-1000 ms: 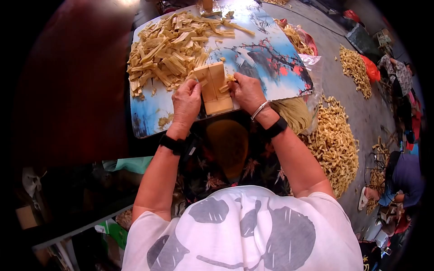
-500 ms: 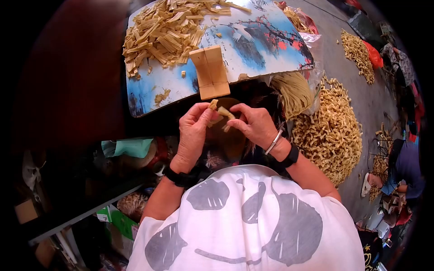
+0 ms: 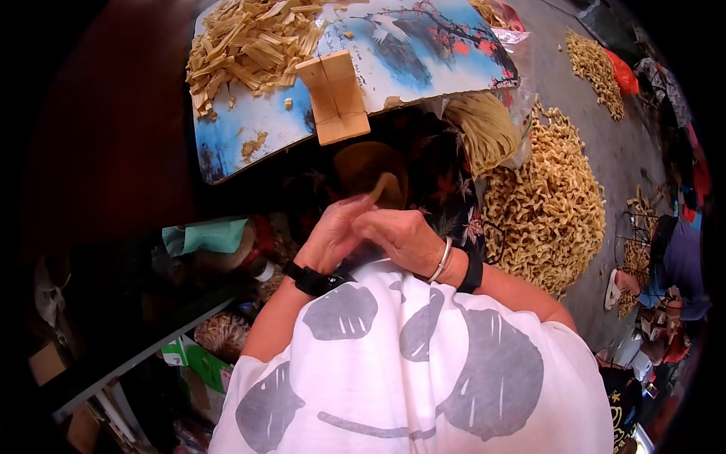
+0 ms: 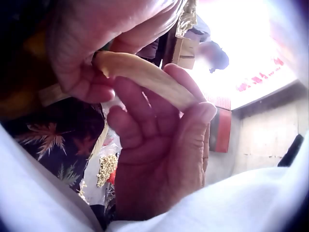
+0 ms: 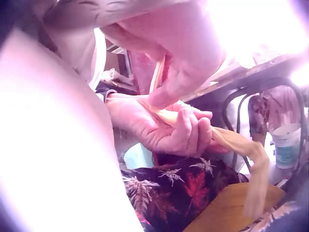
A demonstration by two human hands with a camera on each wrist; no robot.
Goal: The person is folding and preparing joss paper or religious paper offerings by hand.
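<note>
Both hands are close together in front of the shirt. A pale yellow strip [image 3: 384, 184] sticks up past the fingertips of the left hand [image 3: 331, 233]; the right hand [image 3: 401, 234] overlaps that hand. In the right wrist view, the strip [image 5: 236, 140] crosses the left palm [image 5: 157, 128] under bent fingers and its far end hangs down, while the right hand [image 5: 181, 53] pinches it from above. The left wrist view shows a curved length of strip [image 4: 145, 75] between the hands, one end under the right thumb. An angled wooden block [image 3: 333, 94] stands untouched at the table's edge.
A pile of flat strips [image 3: 246, 53] lies on the painted tabletop [image 3: 265, 117]. Long strands [image 3: 484, 132] hang beside its right edge. Knotted pieces [image 3: 548, 204] are heaped on the floor at right, and a shelf edge [image 3: 144, 359] runs along the lower left.
The hands have left the wooden block, drawn back toward the shirt and come together over the strip. The table and block appear higher and farther left in the head view.
</note>
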